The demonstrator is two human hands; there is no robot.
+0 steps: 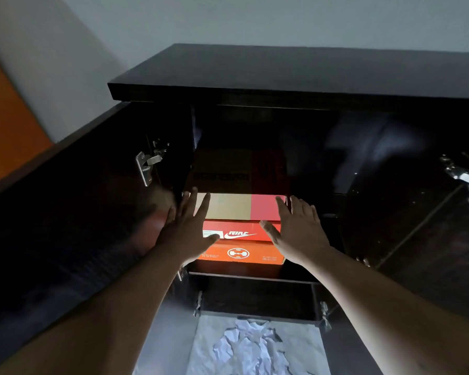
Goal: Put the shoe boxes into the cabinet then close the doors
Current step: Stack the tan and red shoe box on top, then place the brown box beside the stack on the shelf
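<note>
Shoe boxes (243, 234) sat stacked on the cabinet (295, 74) shelf, doors open.
Left hand (188, 226) and right hand (298, 228) were spread open, empty, flanking them; crumpled paper (255, 345) lay below.

Shoe boxes (241, 228): 2, stacked in the cabinet (295, 74)
Cabinet doors (65, 212): 2, both open
Hands (190, 226): 2, both spread flat
Crumpled paper (252, 345): 1 heap
Metal hinges (148, 163): count uncertain

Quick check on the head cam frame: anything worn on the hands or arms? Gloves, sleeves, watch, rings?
Nothing visible. The left hand and the right hand are bare, with no gloves, and no rings that I can make out in the dim light. Both forearms are bare down to the frame edge: no sleeves, watch or bands.
</note>
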